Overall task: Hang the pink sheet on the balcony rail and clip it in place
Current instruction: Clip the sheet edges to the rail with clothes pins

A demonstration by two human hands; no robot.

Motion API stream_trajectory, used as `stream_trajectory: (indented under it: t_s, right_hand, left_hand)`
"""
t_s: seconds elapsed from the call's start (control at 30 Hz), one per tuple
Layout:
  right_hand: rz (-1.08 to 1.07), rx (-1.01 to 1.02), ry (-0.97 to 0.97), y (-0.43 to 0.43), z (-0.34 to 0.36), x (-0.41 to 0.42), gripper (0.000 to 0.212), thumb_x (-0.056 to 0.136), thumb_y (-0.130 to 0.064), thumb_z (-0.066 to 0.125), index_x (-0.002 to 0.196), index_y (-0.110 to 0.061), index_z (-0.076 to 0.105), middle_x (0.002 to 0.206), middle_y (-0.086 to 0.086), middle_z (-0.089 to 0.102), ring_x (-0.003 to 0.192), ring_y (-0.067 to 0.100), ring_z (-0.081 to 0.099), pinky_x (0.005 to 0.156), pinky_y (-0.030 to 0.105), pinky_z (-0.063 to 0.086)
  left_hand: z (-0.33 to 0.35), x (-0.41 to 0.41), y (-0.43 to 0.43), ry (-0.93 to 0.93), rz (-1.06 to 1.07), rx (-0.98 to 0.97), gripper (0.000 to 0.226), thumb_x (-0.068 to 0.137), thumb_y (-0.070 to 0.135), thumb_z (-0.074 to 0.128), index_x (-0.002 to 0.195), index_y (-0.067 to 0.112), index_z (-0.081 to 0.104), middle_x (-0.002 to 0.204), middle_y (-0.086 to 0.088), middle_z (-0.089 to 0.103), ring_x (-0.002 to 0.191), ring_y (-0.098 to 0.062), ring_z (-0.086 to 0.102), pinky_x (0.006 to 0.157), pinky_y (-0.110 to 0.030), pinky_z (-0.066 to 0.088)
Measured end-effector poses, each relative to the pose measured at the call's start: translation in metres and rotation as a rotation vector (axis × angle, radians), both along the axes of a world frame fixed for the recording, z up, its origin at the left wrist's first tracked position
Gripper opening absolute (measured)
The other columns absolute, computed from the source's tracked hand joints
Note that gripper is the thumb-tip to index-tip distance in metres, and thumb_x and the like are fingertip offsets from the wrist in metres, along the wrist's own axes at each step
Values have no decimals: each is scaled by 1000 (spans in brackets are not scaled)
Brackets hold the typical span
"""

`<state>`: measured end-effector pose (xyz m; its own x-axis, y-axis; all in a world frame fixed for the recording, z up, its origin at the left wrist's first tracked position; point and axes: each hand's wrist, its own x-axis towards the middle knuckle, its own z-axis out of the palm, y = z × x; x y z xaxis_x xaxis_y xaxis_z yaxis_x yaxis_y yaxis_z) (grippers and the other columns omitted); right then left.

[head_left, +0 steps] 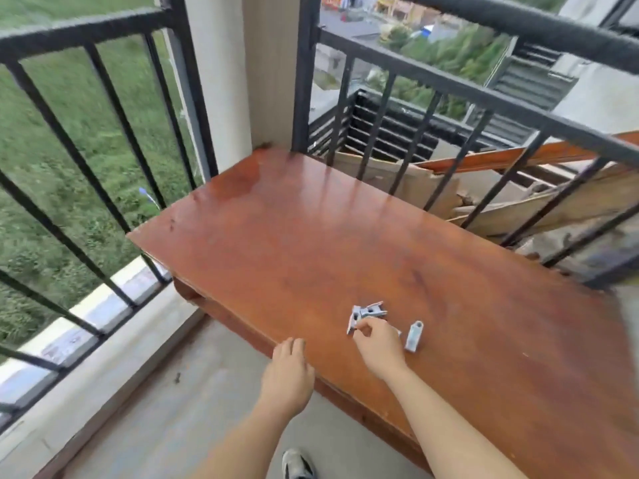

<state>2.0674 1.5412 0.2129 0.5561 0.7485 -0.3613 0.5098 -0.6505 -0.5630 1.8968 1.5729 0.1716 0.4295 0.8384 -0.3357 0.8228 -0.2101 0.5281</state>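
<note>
Several pale blue-grey clothes clips (370,311) lie near the front edge of a reddish wooden table (311,236). My right hand (378,344) is over them, its thumb and fingers pinched on one clip (352,323). Another clip (414,336) lies by itself just right of that hand. My left hand (288,369) rests on the table's front edge, fingers together, holding nothing. The black balcony rail (484,95) runs behind the table and along the left side (79,31). No pink sheet is in view.
A cream pillar (238,70) stands at the balcony corner behind the table. Beyond the right rail lie wooden planks and cardboard (518,188). Grass shows far below on the left. The grey balcony floor (155,392) and my shoe (297,464) are at the bottom.
</note>
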Motion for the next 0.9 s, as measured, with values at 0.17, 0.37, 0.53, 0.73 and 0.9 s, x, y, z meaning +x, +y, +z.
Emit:
stream_trajectory:
  t_s: [0.17,0.37,0.53,0.73,0.9]
  right_hand:
    - [124,-139,-235,20,-32,65,37,88,-14,52,124,-18,57,123,5,53,119,25,46,97,34,39]
    - [328,-244,-374,42,-68,107,56,92,-16,50,145,-25,34,144,1,35,134,22,30,105,34,29]
    - [469,-224,-437,45,-79,121,32,97,-26,49,129,-21,49,134,-3,44,126,19,37,96,32,32]
    - [245,-186,-255,53,-46,117,20,95,-34,47,98,-15,51,103,4,59,99,27,54,77,36,42]
    - [362,-16,-1,81,-3,51,19,90,-38,55,87,-20,50,77,-4,58,75,23,55,59,33,36]
  left_hand:
    - [-35,44,24,96,-72,30,54,99,30,31,150,16,18,160,-8,9,147,-25,7,119,-34,13]
    - [-67,64,29,169,-40,95,57,99,36,21,153,17,10,160,-10,-1,148,-27,1,119,-37,5]
    - [-73,62,27,180,-66,77,74,86,47,-2,153,18,10,160,-9,1,148,-25,2,116,-34,1]
    - [-44,56,44,199,-111,-68,61,101,35,26,153,19,-2,160,-6,-10,148,-22,-6,120,-34,3]
    - [-3,12,44,135,53,40,60,98,23,34,152,16,10,159,-9,8,146,-26,8,118,-39,18]
